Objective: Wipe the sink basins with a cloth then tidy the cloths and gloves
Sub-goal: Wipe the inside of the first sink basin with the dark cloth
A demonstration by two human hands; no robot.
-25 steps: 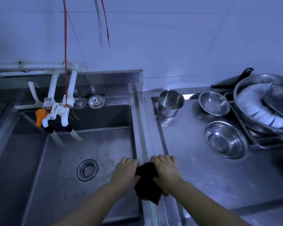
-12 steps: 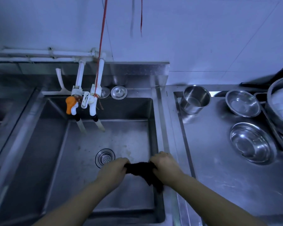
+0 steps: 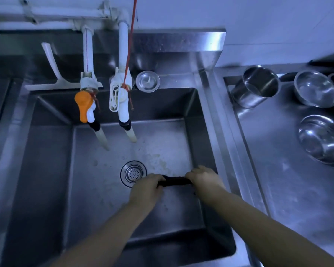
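Both hands have come off the sink's right rim since a second ago and now sit over the basin floor, with the dark cloth point(image 3: 175, 181) drawn out from a bunched wad into a tight roll between them. Left hand point(image 3: 146, 189) is fisted around the roll's left end, just right of the drain strainer point(image 3: 133, 173). Right hand point(image 3: 204, 179) is fisted around the other end, farther from the drain and close to the basin's right wall. Cloth runs level from fist to fist; whether it touches the floor of the sink basin point(image 3: 96, 189) cannot be told.

Pale residue marks the steel beyond the drain and to its right. Beyond the drain two white taps hang over the basin, one with an orange handle point(image 3: 83, 106); a red cord point(image 3: 129, 41) drops to the other. A round sink plug point(image 3: 147, 81) lies on the back ledge. Well right of the drain, on the draining board: a steel cup point(image 3: 255, 86) and two steel bowls point(image 3: 322, 139).
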